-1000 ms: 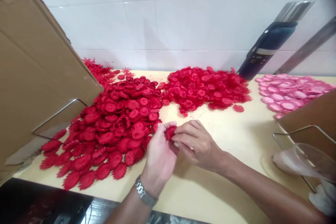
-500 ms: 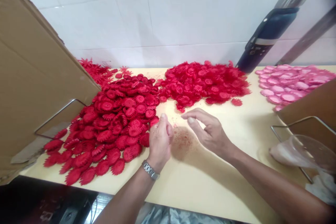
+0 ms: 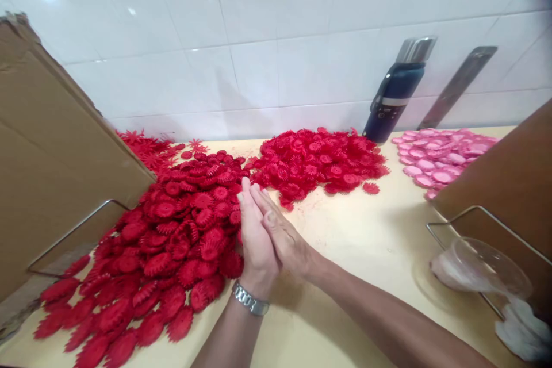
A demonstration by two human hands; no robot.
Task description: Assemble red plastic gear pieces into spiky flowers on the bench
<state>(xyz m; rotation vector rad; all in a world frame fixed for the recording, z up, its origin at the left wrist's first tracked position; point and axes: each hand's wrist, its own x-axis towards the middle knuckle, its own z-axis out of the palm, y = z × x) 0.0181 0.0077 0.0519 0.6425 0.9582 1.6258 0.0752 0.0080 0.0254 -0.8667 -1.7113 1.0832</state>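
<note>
My left hand (image 3: 253,244) and my right hand (image 3: 284,237) are laid flat against each other, palm to palm, fingers stretched out and pointing away from me. Nothing shows between the palms. A metal watch (image 3: 250,299) sits on the left wrist. The hands hover over the yellow table (image 3: 371,241), with the back of the left hand against the right edge of a big heap of red toothed plastic flower discs (image 3: 181,230). A second red heap (image 3: 319,164) lies just beyond the fingertips.
A pile of pink discs (image 3: 440,155) lies at the back right, next to a dark blue bottle (image 3: 394,98) by the tiled wall. Cardboard boxes on wire stands flank the table, left (image 3: 52,172) and right (image 3: 509,178). A clear plastic bag (image 3: 478,264) lies at the right.
A second ago both hands pinched one red disc. Half a second ago they had parted. Now they are pressed flat together, and the camera has tilted up.
</note>
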